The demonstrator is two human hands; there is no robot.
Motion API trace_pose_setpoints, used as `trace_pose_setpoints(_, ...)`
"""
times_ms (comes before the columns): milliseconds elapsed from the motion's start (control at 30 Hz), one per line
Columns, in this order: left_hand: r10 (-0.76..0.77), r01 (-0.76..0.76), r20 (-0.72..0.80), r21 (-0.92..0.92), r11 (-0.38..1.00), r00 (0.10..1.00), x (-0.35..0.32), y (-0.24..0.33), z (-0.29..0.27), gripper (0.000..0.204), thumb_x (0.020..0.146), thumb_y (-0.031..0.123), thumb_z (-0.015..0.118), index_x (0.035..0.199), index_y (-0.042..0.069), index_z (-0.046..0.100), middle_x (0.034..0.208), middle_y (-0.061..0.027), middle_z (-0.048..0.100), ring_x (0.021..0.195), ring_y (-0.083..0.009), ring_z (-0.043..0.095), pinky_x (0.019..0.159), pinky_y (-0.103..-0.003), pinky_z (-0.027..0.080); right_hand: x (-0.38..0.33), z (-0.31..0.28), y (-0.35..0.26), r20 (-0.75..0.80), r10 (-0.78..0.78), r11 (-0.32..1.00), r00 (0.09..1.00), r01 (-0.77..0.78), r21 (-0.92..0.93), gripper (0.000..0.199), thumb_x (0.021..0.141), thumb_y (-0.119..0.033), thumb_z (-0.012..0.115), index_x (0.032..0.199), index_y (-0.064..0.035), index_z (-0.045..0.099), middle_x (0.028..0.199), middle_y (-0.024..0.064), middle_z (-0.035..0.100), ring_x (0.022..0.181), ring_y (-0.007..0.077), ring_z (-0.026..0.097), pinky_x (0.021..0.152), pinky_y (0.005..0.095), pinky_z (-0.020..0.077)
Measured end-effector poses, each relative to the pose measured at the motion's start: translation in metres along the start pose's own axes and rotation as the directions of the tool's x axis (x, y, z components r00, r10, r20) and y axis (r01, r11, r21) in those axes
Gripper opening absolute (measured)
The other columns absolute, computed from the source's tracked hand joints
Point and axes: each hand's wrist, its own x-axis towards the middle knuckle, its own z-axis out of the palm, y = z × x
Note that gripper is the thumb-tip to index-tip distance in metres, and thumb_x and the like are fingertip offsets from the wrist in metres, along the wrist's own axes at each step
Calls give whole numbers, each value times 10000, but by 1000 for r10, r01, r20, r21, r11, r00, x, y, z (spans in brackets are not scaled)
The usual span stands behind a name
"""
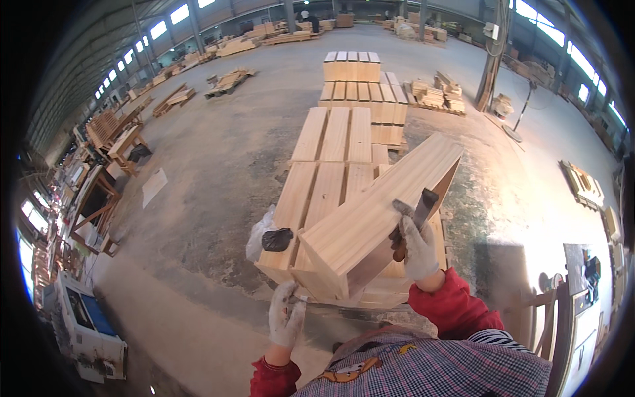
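Note:
A long open-sided wooden box (370, 212) lies tilted across a stack of similar pale wooden boxes (311, 198). My left hand (286, 316), in a white work glove, grips the box's near bottom corner. My right hand (417, 246), also gloved, holds a scraper-like tool with a dark blade (423, 206) against the box's upper right edge. Red sleeves and a checked shirt fill the lower edge.
A clear plastic bag with a black lump (268, 237) sits left of the stack. More box stacks (357, 79) stand behind. Timber piles (228, 79) and workbenches (119, 139) line the left; a standing fan (519, 112) and a wooden chair (549, 317) are on the right.

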Motion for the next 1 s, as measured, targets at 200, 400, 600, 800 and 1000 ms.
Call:
trace_pose_setpoints(200, 503, -486, -7, 249, 838, 864, 59, 79, 42, 434, 788, 40, 560, 1209, -35, 490, 1258, -228, 436, 1140, -356, 476, 973, -420, 380, -6, -47, -19, 219, 220, 973, 951, -199, -115, 372, 967, -247, 430, 1288, -65, 471, 763, -7, 514, 622, 37, 449, 506, 158, 348)
trace_pose_setpoints(400, 645, -666, 244, 492, 561, 724, 79, 148, 107, 477, 711, 130, 655, 1156, 8, 534, 1226, -239, 459, 1112, -403, 478, 954, -541, 368, -1, -122, -23, 230, 136, 991, 963, -133, -30, 340, 951, -179, 459, 1235, 5, 492, 751, -29, 513, 572, 17, 417, 479, 150, 328)
trace_pose_setpoints(600, 431, -580, 401, 666, 469, 808, 119, 155, 191, 609, 720, 256, 667, 1235, -8, 481, 1294, -268, 419, 1161, -451, 407, 1007, -522, 297, 0, -188, 58, 271, 167, 954, 948, -86, -287, 212, 901, -105, 524, 1030, 36, 615, 681, -42, 521, 579, 24, 450, 522, 184, 381)
trace_pose_setpoints(800, 80, -411, 410, 842, 348, 909, 149, 137, 209, 787, 700, 461, 676, 1310, 31, 427, 1339, -250, 394, 1224, -433, 352, 1036, -524, 256, 7, -211, 90, 348, 272, 942, 897, -175, -286, 195, 882, -97, 567, 1038, 13, 605, 718, -36, 530, 640, 39, 469, 579, 207, 408)
trace_pose_setpoints(1000, 78, -343, 334, 917, 204, 939, 159, 131, 210, 695, 753, 374, 661, 1334, 81, 419, 1320, -208, 444, 1202, -384, 416, 1043, -459, 301, 20, -213, 57, 409, 358, 927, 840, -266, -265, 217, 889, -118, 569, 1069, -1, 597, 766, -33, 538, 659, 29, 474, 584, 195, 405)
